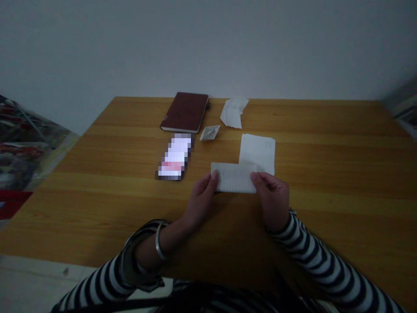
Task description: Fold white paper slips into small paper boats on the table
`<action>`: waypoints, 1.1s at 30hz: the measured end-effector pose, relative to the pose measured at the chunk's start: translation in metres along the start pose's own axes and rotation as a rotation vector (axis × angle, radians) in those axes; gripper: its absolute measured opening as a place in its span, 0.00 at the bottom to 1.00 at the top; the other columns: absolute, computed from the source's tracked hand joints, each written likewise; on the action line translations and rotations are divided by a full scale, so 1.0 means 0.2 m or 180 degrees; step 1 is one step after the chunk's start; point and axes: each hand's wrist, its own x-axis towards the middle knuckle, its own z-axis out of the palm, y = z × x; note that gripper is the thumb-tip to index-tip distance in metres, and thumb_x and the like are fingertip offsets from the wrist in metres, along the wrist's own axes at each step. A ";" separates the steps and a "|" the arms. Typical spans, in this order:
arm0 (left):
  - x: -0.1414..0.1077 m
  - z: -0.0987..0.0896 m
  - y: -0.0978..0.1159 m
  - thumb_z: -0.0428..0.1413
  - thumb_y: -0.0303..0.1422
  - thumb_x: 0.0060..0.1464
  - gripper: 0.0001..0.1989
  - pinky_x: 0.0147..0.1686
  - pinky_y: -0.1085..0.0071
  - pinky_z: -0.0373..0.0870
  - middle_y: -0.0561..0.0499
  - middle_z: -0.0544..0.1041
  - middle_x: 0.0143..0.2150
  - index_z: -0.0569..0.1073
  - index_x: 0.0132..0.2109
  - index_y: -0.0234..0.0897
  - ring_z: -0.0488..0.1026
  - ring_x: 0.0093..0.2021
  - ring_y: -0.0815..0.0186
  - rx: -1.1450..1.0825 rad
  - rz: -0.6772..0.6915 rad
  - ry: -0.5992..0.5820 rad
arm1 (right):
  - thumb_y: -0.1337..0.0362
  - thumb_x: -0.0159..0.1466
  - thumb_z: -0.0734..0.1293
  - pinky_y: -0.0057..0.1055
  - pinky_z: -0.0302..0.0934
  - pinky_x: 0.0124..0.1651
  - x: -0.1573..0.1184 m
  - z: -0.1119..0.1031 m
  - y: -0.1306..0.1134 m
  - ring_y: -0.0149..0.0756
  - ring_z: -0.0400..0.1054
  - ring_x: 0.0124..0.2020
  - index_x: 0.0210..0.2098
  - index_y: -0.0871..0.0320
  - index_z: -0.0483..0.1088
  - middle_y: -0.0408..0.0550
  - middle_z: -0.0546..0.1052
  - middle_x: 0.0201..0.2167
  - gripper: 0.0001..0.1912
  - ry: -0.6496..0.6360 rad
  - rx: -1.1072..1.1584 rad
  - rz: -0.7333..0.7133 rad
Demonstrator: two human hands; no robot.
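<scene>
So the paper strip (233, 178) is white, faintly lined and looks folded, lying level just above the table. My left hand (201, 201) pinches 1 short end, my right hand (271, 201) the other, thumbs on top, right in front of a loose sheet (257, 151).

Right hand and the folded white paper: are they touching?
Touching. The head view shows the right hand pinching the right end of the folded white paper, with no gap between them.
</scene>
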 end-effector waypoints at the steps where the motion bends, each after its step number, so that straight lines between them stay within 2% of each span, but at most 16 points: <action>1: 0.00 0.00 0.00 0.52 0.45 0.62 0.18 0.34 0.71 0.69 0.48 0.78 0.34 0.76 0.41 0.33 0.73 0.32 0.67 -0.0009 -0.0014 -0.0002 | 0.58 0.57 0.72 0.27 0.63 0.27 0.00 0.00 0.00 0.29 0.67 0.23 0.27 0.58 0.78 0.42 0.76 0.21 0.09 0.0013 -0.0006 -0.0002; 16: 0.01 0.00 -0.01 0.52 0.47 0.61 0.20 0.33 0.71 0.69 0.48 0.77 0.32 0.76 0.39 0.33 0.72 0.32 0.66 0.0197 -0.0081 0.0146 | 0.58 0.56 0.72 0.28 0.64 0.28 0.00 0.00 0.00 0.30 0.68 0.23 0.27 0.58 0.78 0.42 0.77 0.21 0.09 0.0016 -0.0041 0.0045; 27: 0.00 0.01 0.01 0.50 0.46 0.63 0.19 0.32 0.71 0.69 0.48 0.75 0.31 0.75 0.38 0.35 0.70 0.31 0.67 0.0395 0.0061 0.0177 | 0.57 0.58 0.71 0.28 0.64 0.28 -0.01 0.00 0.01 0.30 0.68 0.24 0.28 0.57 0.78 0.43 0.78 0.22 0.10 -0.0006 -0.0169 -0.0044; 30: 0.00 0.01 0.01 0.50 0.45 0.63 0.18 0.30 0.72 0.66 0.50 0.74 0.30 0.74 0.37 0.35 0.68 0.30 0.67 0.0668 0.0167 0.0194 | 0.56 0.59 0.71 0.28 0.62 0.27 0.00 -0.01 0.01 0.30 0.67 0.23 0.29 0.58 0.79 0.43 0.77 0.22 0.11 -0.0037 -0.0288 -0.0112; 33: 0.03 -0.02 0.02 0.51 0.42 0.63 0.17 0.29 0.71 0.63 0.52 0.70 0.28 0.73 0.32 0.35 0.65 0.30 0.67 0.1327 0.0411 0.0227 | 0.56 0.60 0.69 0.27 0.60 0.25 0.04 -0.02 0.02 0.30 0.66 0.22 0.29 0.59 0.79 0.42 0.76 0.21 0.12 -0.0052 -0.0595 -0.0220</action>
